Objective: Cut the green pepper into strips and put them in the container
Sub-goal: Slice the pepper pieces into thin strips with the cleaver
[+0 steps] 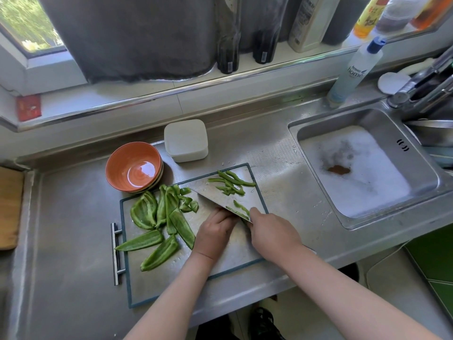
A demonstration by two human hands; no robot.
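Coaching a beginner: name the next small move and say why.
Probably one more slice: the right hand grips the cleaver, blade down beside the left hand; only a few strips are cut, and large pepper pieces wait on the board.

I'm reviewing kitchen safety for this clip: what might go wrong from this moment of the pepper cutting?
1. The left hand sits right against the blade of the cleaver that the right hand grips; a slip could nick its fingers.
2. Cut strips lie near the far right edge of the cutting board, and a few seem to cling to the blade; they may drop onto the counter.
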